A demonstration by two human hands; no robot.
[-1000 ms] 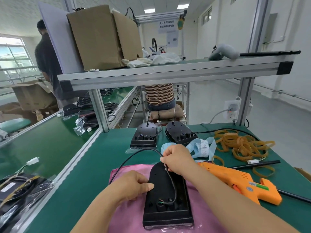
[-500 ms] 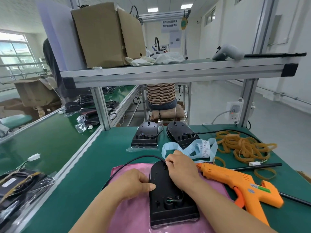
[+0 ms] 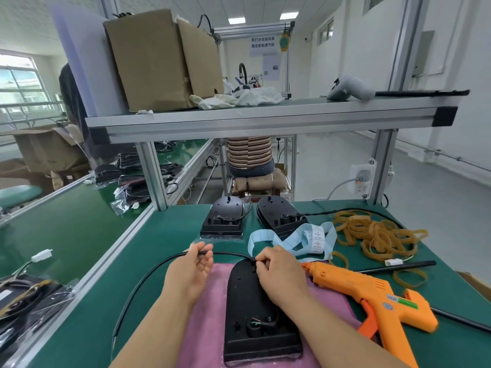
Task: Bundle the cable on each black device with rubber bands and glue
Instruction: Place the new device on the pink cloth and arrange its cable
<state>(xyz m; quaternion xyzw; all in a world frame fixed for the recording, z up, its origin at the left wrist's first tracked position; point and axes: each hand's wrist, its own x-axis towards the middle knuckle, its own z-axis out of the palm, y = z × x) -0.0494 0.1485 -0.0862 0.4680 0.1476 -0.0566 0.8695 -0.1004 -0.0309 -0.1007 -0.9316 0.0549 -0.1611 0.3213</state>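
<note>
Device (image 3: pixel 249 309) lies on the pink sheet (image 3: pixel 210 322), near centre. Right hand (image 3: pixel 279 274) pinches the cable (image 3: pixel 231 253) at its far end, left hand (image 3: pixel 191 266) pinches it further left. Step seems cable gathering; next, loop the slack, then fetch a band (image 3: pixel 377 232), far right

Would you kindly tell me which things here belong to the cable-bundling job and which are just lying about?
For the job: black oval plastic device on the pink sheet; thin black cable, pinched by left hand and right hand; heap of tan rubber bands; orange plastic glue gun.
Lying about: pale blue paper label strip; brown cardboard box; white cloth rags.
</note>
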